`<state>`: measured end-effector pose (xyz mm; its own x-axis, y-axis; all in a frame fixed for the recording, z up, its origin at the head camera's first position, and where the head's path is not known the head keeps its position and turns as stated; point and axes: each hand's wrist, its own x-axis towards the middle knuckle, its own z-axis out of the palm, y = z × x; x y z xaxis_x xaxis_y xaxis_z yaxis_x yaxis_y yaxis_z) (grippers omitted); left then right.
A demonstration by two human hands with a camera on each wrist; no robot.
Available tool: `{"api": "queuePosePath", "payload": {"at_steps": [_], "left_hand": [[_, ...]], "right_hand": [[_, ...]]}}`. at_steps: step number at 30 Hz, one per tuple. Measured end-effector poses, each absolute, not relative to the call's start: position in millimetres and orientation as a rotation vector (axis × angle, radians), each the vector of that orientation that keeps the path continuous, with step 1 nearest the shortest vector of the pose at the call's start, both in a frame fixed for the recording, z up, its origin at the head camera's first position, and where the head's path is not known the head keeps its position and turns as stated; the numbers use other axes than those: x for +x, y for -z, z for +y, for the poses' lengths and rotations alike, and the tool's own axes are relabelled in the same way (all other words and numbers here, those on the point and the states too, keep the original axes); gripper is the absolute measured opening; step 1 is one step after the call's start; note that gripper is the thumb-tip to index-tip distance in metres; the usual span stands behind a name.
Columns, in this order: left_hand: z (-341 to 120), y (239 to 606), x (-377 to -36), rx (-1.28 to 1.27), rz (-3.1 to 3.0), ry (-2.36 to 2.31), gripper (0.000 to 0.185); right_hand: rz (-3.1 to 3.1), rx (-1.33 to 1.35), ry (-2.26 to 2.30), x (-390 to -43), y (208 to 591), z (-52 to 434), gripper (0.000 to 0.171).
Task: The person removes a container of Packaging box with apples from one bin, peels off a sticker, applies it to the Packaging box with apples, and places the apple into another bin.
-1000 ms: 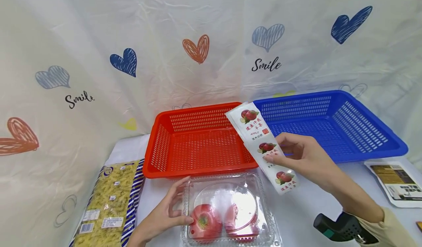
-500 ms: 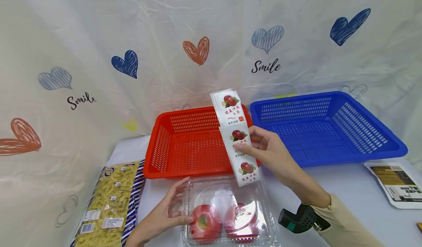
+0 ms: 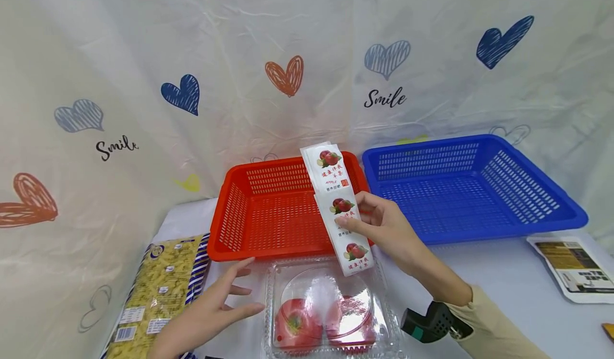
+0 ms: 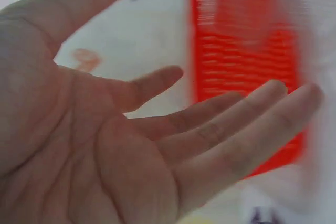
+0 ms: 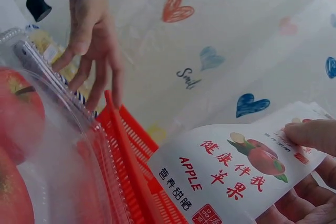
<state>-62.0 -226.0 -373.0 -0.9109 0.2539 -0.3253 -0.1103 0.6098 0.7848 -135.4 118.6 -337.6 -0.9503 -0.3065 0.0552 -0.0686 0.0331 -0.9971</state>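
A clear plastic clamshell box [image 3: 326, 284] with red apples [image 3: 298, 324] inside sits at the front middle of the table. My left hand [image 3: 216, 308] is just left of the box, fingers spread and apart from it, palm bare in the left wrist view. Above the box's far right part, my right hand [image 3: 384, 226] pinches a folded strip of apple labels [image 3: 341, 205] between thumb and fingers. In the right wrist view the label strip [image 5: 226, 166] shows printed apples and red lettering, its end curving toward the box.
Behind the box stands a red plastic basket [image 3: 278, 256], with a blue basket [image 3: 499, 231] to its right. A yellow bag of pasta [image 3: 160, 284] with striped edges lies at left. On the right lies a white and brown packet [image 3: 575, 268].
My left hand has let go of the clamshell box's left side and moved left. My right hand has carried the label strip leftward, to over the box's far edge.
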Motion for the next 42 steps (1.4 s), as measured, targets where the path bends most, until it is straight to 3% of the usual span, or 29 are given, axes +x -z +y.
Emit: {"api": "queuePosePath", "payload": {"at_steps": [7,12,19,42], "left_hand": [[-206,339,-69,0.347,2.782,-1.588,0.054],[-169,340,-81,0.583,2.698,-1.860,0.065],[-130,334,-99,0.718,2.459,-2.091,0.084],[-109,337,-109,0.624,2.385,-2.267,0.074]], "right_hand": [[2.093,-0.381,2.045,-131,341,117,0.028],[2.058,-0.391,2.047,-129,341,111,0.030],[2.035,-0.422,2.049,-124,343,105,0.030],[2.057,-0.533,2.001,-122,350,94,0.029]]}}
